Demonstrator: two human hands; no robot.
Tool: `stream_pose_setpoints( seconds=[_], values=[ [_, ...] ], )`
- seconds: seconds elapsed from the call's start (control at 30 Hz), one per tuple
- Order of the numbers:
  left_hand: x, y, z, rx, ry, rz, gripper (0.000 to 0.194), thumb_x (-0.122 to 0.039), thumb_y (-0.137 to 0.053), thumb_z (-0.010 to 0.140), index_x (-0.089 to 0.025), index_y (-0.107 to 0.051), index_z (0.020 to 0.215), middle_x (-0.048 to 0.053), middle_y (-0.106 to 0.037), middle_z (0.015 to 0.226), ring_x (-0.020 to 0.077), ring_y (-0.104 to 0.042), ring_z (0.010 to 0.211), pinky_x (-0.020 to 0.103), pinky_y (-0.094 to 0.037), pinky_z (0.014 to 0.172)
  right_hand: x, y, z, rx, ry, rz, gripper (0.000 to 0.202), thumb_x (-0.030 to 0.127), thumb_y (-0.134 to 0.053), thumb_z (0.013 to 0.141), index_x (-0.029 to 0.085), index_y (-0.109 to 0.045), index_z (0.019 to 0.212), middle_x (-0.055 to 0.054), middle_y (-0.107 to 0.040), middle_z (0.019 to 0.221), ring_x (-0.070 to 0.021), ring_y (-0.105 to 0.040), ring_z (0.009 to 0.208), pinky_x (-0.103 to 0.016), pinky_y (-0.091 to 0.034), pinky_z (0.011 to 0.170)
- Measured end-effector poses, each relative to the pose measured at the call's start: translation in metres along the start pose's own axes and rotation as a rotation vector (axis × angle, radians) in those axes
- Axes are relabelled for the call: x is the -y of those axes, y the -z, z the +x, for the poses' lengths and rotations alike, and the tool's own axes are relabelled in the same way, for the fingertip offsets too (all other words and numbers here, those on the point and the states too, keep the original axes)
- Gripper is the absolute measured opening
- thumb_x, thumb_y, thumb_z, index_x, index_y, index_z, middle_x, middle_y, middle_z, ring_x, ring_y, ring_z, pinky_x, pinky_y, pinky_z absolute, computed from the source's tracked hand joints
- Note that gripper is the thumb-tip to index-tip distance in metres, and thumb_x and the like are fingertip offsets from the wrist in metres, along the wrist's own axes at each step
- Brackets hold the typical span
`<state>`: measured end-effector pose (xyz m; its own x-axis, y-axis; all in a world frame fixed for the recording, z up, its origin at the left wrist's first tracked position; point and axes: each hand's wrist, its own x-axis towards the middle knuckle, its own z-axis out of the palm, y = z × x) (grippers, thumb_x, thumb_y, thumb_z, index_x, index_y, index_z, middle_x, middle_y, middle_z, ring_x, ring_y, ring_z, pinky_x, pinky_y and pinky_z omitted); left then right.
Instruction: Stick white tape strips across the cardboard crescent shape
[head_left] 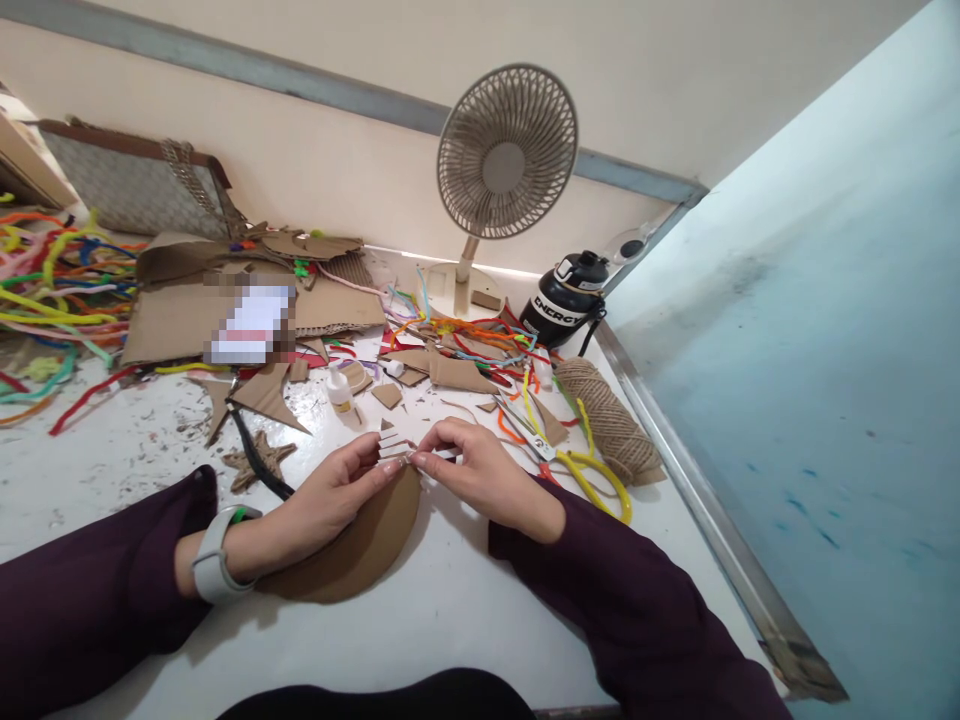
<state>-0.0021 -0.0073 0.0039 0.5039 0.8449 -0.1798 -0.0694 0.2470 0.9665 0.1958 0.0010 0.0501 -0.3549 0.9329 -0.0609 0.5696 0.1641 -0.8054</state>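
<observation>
A small, flat white piece with narrow parallel strips (393,442) is sitting between the fingertips of both hands, just above the far end of a rounded brown cardboard shape (375,530). The strips are running roughly left to right, tilting slightly and pointing toward the right fingers; the fingers are hiding part of the piece, so its full long axis cannot be told. Neither hand is clearly nearer: the left hand (334,490) is meeting its left and near side, thumb and fingers closing on it, while the right hand (487,480) is pinching thumb and forefinger together at its right end. The cardboard shape is lying under the left hand and wrist, its long axis slanting from lower left to upper right.

Beyond the left hand, a small white dropper bottle (339,392) is standing upright, and a brown cardboard star (240,465) is lying to its left. Beside the right forearm, yellow-handled metal scissors (544,450) are resting near a roll of tan twine (607,425). Farther back, a beige round fan (502,165) is standing beside a black bottle marked "ENERGY" (559,310).
</observation>
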Motion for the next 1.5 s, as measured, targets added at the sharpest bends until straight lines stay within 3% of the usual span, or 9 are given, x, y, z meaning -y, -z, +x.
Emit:
stream_pose_setpoints(
  seconds=[0.2,0.4,0.57,0.63,0.8,1.0,1.3,1.5],
  values=[
    [-0.004,0.000,0.000,-0.052,-0.012,-0.012,0.024,-0.041,-0.068,0.080,-0.022,-0.063,0.092,0.003,-0.065,0.087,0.0224,-0.056,0.093,0.033,-0.044,0.086,0.000,0.000,-0.001,0.012,-0.006,0.037,0.011,0.028,-0.063,0.085,0.018,-0.066,0.082,-0.002,-0.067,0.079,-0.0137,-0.058,0.075,-0.023,-0.044,0.067],
    [-0.005,0.001,0.001,0.001,-0.013,-0.069,0.022,-0.041,-0.064,0.085,-0.022,-0.061,0.093,0.004,-0.066,0.097,0.0211,-0.058,0.096,0.033,-0.043,0.090,0.005,0.013,0.000,0.097,-0.032,0.116,0.018,0.033,-0.062,0.086,0.017,-0.070,0.087,-0.001,-0.066,0.077,-0.0138,-0.057,0.072,-0.024,-0.043,0.066],
    [-0.005,0.000,0.000,-0.001,0.032,-0.133,0.020,-0.040,-0.066,0.084,-0.022,-0.062,0.091,0.003,-0.068,0.093,0.0203,-0.060,0.092,0.032,-0.044,0.087,0.002,0.026,0.000,0.025,-0.034,0.085,0.024,0.039,-0.063,0.085,0.017,-0.069,0.093,0.002,-0.058,0.066,-0.0113,-0.049,0.060,-0.024,-0.038,0.058],
    [-0.005,0.000,0.000,-0.010,0.042,-0.170,0.020,-0.039,-0.067,0.083,-0.021,-0.062,0.093,0.003,-0.068,0.095,0.0187,-0.060,0.090,0.030,-0.045,0.084,0.001,0.029,0.000,0.053,-0.016,0.072,0.023,0.038,-0.063,0.085,0.016,-0.069,0.087,0.001,-0.060,0.068,-0.0117,-0.051,0.063,-0.024,-0.038,0.059],
    [-0.009,-0.002,-0.002,-0.052,0.122,-0.105,0.026,-0.039,-0.071,0.080,-0.021,-0.064,0.098,0.001,-0.069,0.092,0.0131,-0.059,0.074,0.021,-0.038,0.057,0.001,0.029,-0.001,0.069,0.006,0.041,0.020,0.036,-0.064,0.085,0.017,-0.070,0.086,-0.001,-0.066,0.076,-0.0131,-0.055,0.069,-0.024,-0.041,0.063],
    [-0.014,-0.002,-0.001,-0.038,0.152,-0.134,0.031,-0.039,-0.076,0.074,-0.018,-0.065,0.094,0.003,-0.072,0.086,0.0154,-0.061,0.071,0.024,-0.040,0.060,-0.001,0.026,-0.003,0.091,0.070,-0.005,0.021,0.037,-0.061,0.088,0.018,-0.070,0.091,-0.002,-0.070,0.085,-0.0146,-0.061,0.078,-0.025,-0.043,0.069],
    [-0.011,0.001,0.003,-0.072,0.248,-0.171,0.035,-0.043,-0.078,0.071,-0.018,-0.064,0.091,-0.004,-0.061,0.066,0.0075,-0.051,0.053,0.017,-0.035,0.048,-0.004,0.027,0.005,0.040,0.155,-0.013,0.017,0.030,-0.062,0.087,0.017,-0.068,0.096,-0.004,-0.070,0.093,-0.0155,-0.062,0.085,-0.027,-0.046,0.079],
    [-0.009,0.001,0.003,0.005,0.384,-0.261,0.031,-0.043,-0.079,0.070,-0.016,-0.070,0.080,0.004,-0.071,0.076,0.0136,-0.062,0.066,0.021,-0.047,0.058,-0.014,0.026,0.011,0.053,0.179,-0.043,0.017,0.029,-0.062,0.087,0.016,-0.068,0.097,-0.005,-0.071,0.093,-0.0160,-0.064,0.088,-0.029,-0.047,0.082]
  ],
)
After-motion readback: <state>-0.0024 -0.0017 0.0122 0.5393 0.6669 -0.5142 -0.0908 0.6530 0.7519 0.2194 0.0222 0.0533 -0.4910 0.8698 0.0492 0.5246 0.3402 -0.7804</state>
